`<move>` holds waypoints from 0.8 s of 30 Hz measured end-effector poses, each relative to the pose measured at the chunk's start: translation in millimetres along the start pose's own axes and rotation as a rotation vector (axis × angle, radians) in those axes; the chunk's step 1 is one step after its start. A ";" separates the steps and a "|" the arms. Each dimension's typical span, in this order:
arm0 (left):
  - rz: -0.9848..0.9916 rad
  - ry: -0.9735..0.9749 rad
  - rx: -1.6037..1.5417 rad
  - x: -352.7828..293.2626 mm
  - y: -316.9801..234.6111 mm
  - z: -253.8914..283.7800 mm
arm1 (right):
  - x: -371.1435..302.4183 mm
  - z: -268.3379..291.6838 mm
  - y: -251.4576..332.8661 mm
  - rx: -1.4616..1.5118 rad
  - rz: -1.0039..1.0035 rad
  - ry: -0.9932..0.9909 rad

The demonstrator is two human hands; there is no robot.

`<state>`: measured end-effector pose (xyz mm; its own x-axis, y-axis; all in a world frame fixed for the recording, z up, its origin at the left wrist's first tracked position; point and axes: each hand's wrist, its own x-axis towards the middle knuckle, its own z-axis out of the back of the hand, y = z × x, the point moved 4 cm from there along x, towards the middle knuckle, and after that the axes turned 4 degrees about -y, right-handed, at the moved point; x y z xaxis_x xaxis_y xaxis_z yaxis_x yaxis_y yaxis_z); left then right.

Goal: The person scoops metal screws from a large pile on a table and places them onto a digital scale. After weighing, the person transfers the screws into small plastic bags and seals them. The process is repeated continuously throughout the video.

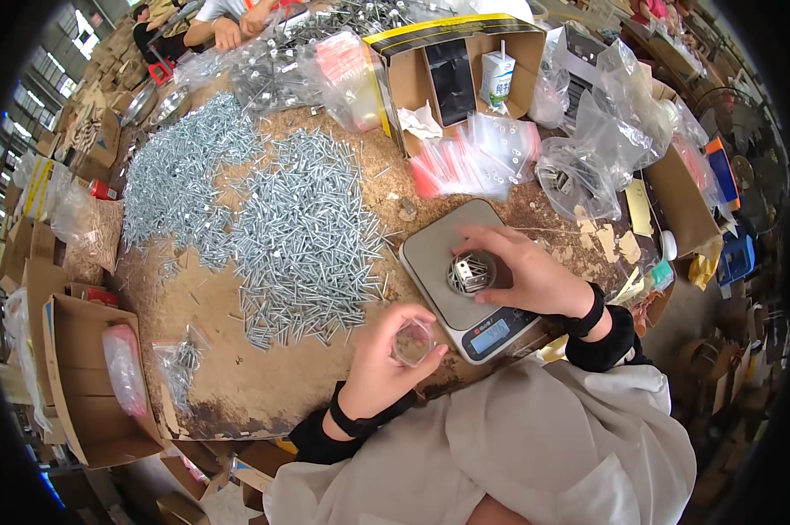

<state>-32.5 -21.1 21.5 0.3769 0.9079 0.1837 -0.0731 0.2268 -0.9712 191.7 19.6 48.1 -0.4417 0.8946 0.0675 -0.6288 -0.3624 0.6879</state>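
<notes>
A worn brown worktable [263, 385] is filling the middle of the view, its top scuffed and peeling toward the near edge. Open cardboard boxes [80, 385] are standing on the floor along its left side, and more stacked cartons [106, 61] are crowding the aisle beyond. A tall cardboard box with a yellow and black rim [456, 61] is sitting at the table's far end. Daylight is coming in through high windows [84, 35] at the upper left, brightening the far hall. On the right, a standing fan [727, 114] is showing dimly near a blue crate [736, 254].
</notes>
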 end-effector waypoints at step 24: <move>0.148 0.254 -0.225 0.3 1.2 -2.9 | 7.0 -24.7 86.8 -0.009 0.407 -0.061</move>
<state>-29.8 -21.6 20.0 0.5966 0.8022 0.0228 0.0501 -0.0089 -0.9987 118.2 -12.0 90.4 -0.6169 0.6913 0.3763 -0.4162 -0.6923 0.5895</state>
